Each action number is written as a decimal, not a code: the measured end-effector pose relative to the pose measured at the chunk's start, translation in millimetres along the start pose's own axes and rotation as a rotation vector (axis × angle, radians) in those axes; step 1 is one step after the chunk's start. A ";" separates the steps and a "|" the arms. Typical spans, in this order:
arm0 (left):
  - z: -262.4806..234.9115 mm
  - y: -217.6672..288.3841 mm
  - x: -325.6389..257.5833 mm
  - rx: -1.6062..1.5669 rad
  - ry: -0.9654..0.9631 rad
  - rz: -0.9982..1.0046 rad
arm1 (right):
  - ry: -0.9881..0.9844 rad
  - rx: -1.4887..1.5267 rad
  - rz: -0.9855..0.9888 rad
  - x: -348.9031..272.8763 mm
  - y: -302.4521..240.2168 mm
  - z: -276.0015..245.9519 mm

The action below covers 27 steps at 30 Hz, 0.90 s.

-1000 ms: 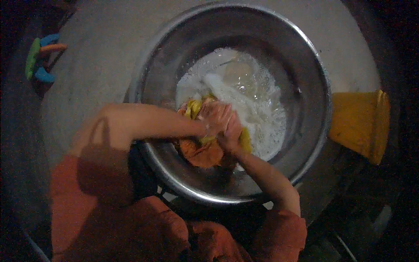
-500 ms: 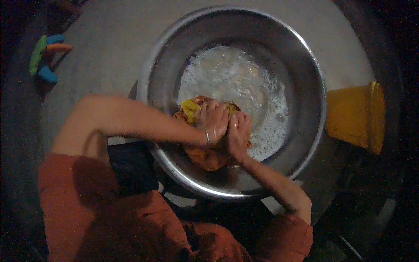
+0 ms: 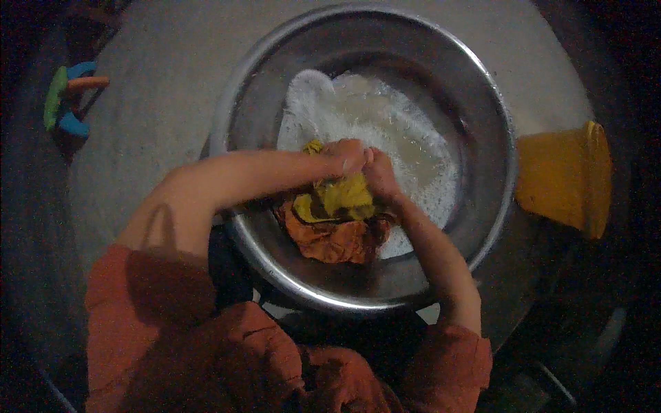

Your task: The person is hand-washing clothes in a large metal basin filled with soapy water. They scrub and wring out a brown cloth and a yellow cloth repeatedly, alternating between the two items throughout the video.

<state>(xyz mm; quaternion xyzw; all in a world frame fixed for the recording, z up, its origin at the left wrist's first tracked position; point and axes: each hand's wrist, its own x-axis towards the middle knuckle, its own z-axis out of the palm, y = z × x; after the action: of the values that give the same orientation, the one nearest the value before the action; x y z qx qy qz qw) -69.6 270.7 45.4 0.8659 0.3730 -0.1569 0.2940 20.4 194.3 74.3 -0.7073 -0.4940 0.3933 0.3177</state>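
You have two bare hands in view, one large round basin of shiny silver metal (image 3: 358,305), one bundle of wet orange and yellow cloth (image 3: 341,199), one tapered yellow bucket (image 3: 564,180) and one green, blue and orange object (image 3: 55,100) whose kind you cannot make out in the dimness. Both of your hands are inside the basin, close together, fingers curled into fists. Your left hand (image 3: 346,157) and your right hand (image 3: 380,177) are clamped on the yellow upper part of the bundle, and the fingertips are hidden.

The cloth lies in the near half of the basin, left of its middle, below your fists. Its yellow part is folded and rumpled in the middle, with one small yellow tuft showing above your left wrist; the orange part spreads beneath in creased, bunched folds. You cannot tell whether the two colours are one piece or several. Cloudy water (image 3: 406,148) lies beyond it, ringed by white foam (image 3: 306,103) that heaps up at the far left. The bucket stands just right of the basin; the multicoloured object is well apart, at the far left.
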 end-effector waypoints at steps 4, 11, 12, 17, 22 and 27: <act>-63.5 16.3 -25.1 -0.013 0.435 0.347 | -0.072 0.337 0.041 28.5 -21.8 -75.5; -30.7 17.9 -71.4 -0.290 0.424 -0.005 | 0.092 -0.668 -0.242 -38.6 -21.0 -32.0; -13.6 26.3 -87.3 -0.286 0.528 0.134 | 0.189 -0.513 -0.198 -56.7 -34.2 -18.0; 52.9 35.6 -140.0 -0.240 0.660 0.095 | 0.476 -0.397 -0.353 -98.1 1.1 35.4; 61.7 7.1 -62.8 -0.130 0.653 0.157 | 0.311 -0.728 -0.291 -51.5 57.0 29.1; -22.2 -6.9 -1.0 -0.237 0.094 0.026 | -0.064 -0.131 -0.220 32.3 27.6 -20.8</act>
<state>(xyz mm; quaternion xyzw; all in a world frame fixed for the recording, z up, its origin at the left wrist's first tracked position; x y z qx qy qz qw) -74.2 287.8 60.5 0.8362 0.3911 -0.0672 0.3787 57.4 215.1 53.5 -0.6553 -0.6031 0.3451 0.2961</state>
